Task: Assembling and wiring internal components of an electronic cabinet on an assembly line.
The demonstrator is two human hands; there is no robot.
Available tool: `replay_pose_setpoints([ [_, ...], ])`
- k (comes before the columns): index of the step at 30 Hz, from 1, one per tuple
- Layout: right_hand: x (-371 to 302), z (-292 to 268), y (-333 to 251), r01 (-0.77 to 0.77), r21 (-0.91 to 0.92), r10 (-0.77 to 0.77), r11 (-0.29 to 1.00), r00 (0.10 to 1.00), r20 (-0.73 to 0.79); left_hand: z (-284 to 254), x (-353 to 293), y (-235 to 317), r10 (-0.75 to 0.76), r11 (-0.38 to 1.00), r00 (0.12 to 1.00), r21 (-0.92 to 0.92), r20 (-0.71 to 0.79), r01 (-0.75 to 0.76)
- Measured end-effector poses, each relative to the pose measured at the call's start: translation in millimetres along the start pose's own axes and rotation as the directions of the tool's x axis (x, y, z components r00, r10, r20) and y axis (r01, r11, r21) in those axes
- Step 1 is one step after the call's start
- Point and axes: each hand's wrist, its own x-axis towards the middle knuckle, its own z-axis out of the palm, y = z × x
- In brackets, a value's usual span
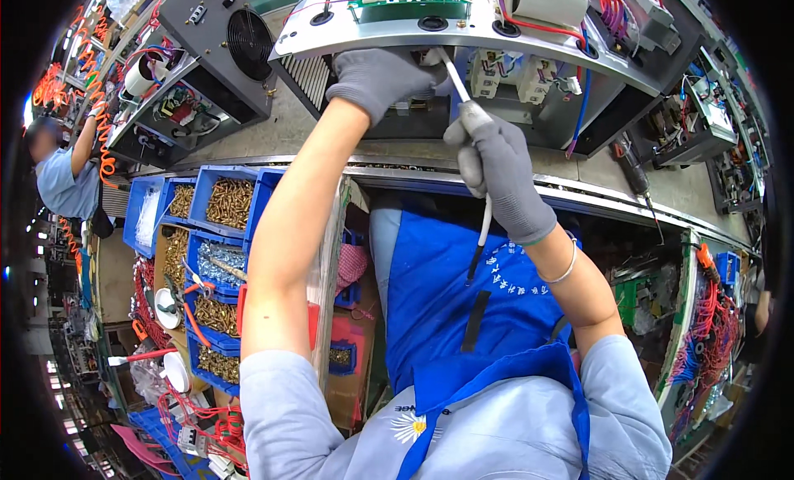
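Observation:
My left hand (pixel 382 79), in a grey glove, reaches under the front panel of a metal equipment housing (pixel 364 40). Its fingers are bent together beside the upper end of a white cable (pixel 453 73); what they hold there is hidden. My right hand (pixel 506 170), gloved too, is closed around that same cable just below the housing. From this hand the cable's loose end hangs down over my blue apron (pixel 430 265) and finishes in a black tip. White terminal blocks (pixel 536 79) sit inside the housing, right of the cable. A green circuit board (pixel 405 7) lies on top.
Blue bins (pixel 227 200) of brass screws and small metal parts stand at the left. Further housings with a black fan (pixel 250 45) are behind them. A power screwdriver (pixel 632 167) lies at right. Red wire bundles (pixel 711 331) hang at far right. Another person (pixel 70 178) works at far left.

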Motion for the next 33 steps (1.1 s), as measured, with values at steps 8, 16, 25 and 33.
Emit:
replay_pose_setpoints([
  [8,4,-19,1,-0.001,0.086,0.005,0.996,0.999,-0.048,44,26,-47,0.236,0.804,0.969,-0.575,0.074,-0.152],
  [16,6,-23,19,-0.070,-0.004,0.070,0.998,0.997,0.040,-4,3,-11,0.137,0.901,0.990,-0.421,0.045,-0.106],
  [25,13,-5,61,-0.123,0.034,0.125,0.992,0.989,-0.077,26,14,-37,0.240,0.907,0.968,-0.340,-0.071,-0.250],
  [33,91,22,100,-0.422,0.345,0.453,0.838,0.892,-0.008,21,0,-30,0.007,0.947,0.995,-0.320,0.098,0.025],
])
